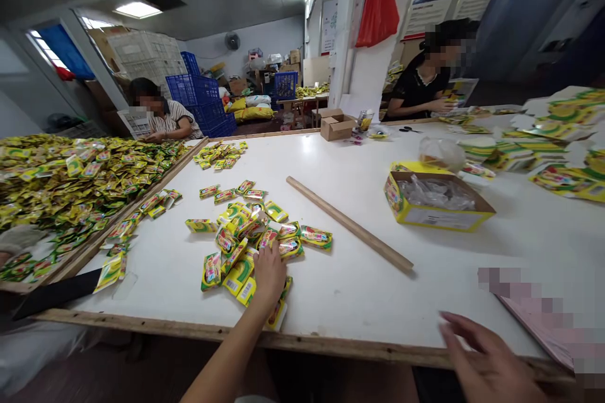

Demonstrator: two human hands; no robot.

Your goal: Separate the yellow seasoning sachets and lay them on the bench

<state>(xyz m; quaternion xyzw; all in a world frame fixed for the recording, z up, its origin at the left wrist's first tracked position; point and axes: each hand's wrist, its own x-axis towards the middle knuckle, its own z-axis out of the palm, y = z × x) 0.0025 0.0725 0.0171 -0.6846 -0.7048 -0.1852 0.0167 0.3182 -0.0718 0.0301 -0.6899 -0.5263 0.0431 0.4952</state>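
My left hand (271,274) reaches into a loose heap of small yellow and green printed boxes (241,217) near the front of the white table. Its fingers curl down onto one small box (269,237); the fingertips are partly hidden. Under and beside this hand lie several more such boxes, some flat, some on edge. Over the table's front edge at the lower right is my right hand (486,352), slightly blurred. Thumb and fingers are apart there, with nothing between them. A pink flat item (534,321), partly pixelated, lies close to it.
A wooden stick (350,223) lies diagonally across the white table (331,308). Right of it stands an open yellow carton (439,217) holding clear plastic. Flattened cartons (562,145) pile up at right. Beyond a wooden strip, many packets (85,182) fill the left. Two people sit opposite.
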